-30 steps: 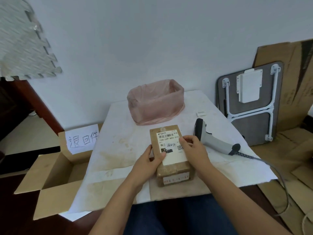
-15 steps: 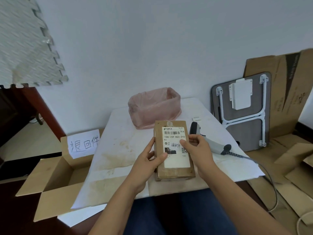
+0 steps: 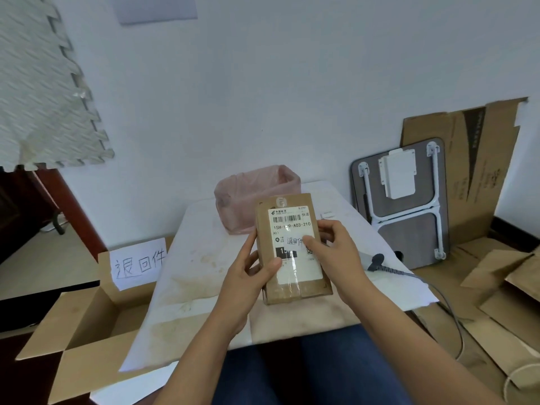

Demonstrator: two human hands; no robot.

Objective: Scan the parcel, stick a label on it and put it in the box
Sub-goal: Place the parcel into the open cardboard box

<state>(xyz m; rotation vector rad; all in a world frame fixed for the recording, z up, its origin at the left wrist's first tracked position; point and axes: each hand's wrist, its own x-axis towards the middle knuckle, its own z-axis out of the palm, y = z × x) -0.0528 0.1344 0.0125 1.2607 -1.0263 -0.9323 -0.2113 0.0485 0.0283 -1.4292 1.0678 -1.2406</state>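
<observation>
A brown cardboard parcel [image 3: 292, 290] with a white shipping label [image 3: 293, 226] is held tilted up above the white table [image 3: 201, 258]. My left hand [image 3: 251, 276] grips its left edge, thumb on the label's lower part. My right hand [image 3: 336, 249] holds the right edge, thumb pressed on a small handwritten sticker [image 3: 296, 240] in the label's middle. An open cardboard box [image 3: 87, 323] with a handwritten paper sign [image 3: 138, 263] stands on the floor to the left. The scanner's handle end and cable [image 3: 380, 263] show behind my right hand.
A pink plastic-lined bin [image 3: 254, 194] stands at the table's back. A small white item [image 3: 327, 214] lies near it. A folded lap table [image 3: 403, 206] and flattened cardboard [image 3: 467, 176] lean on the right wall. Cardboard sheets cover the floor at right.
Both hands have lifted the parcel off the table and tilted its labelled face up toward me. The view has tilted upward. The scanner stays on the table.
</observation>
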